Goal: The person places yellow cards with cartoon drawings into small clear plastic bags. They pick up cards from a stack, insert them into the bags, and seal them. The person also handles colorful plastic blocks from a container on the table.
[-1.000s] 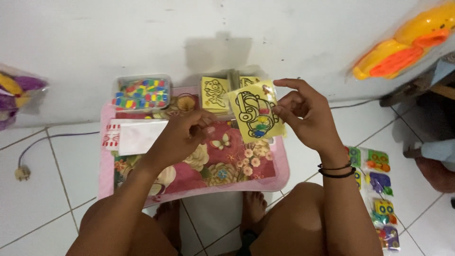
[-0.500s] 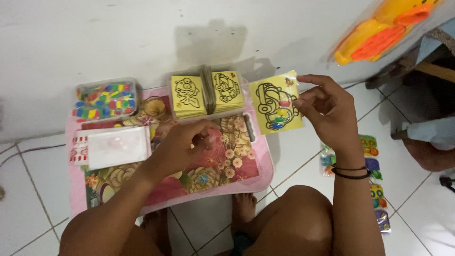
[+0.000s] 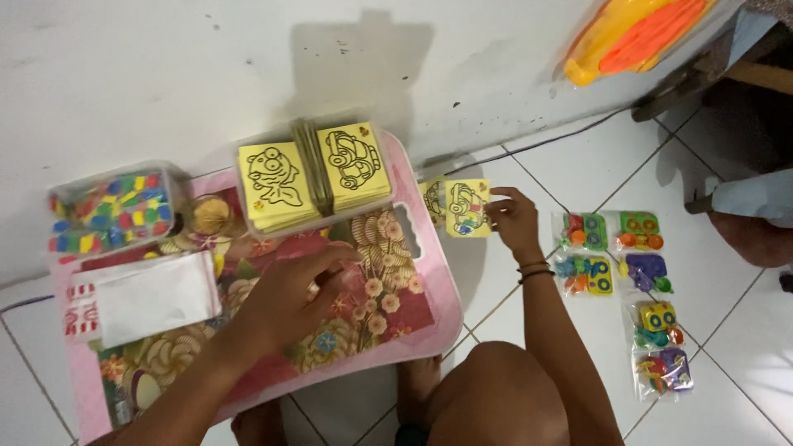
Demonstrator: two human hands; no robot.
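Note:
My right hand (image 3: 514, 220) holds a yellow picture card with a partly coloured car (image 3: 467, 208), low over the white floor tiles just right of the pink flowered tray (image 3: 429, 318). Another yellow card (image 3: 434, 201) lies partly under it on the floor. My left hand (image 3: 291, 299) rests on the tray's middle, fingers curled, holding nothing I can see. Two stacks of yellow outline cards (image 3: 314, 172) stand in a clear box at the tray's far edge.
A clear tub of coloured pieces (image 3: 107, 213) sits at the tray's far left, a white packet (image 3: 149, 296) near it. Several small bagged toys (image 3: 628, 281) lie on the floor at the right. A white wall runs behind; an orange and yellow toy (image 3: 636, 33) leans there.
My right hand has carried the coloured car card from above the tray down to the floor on the tray's right. My left hand stayed on the tray.

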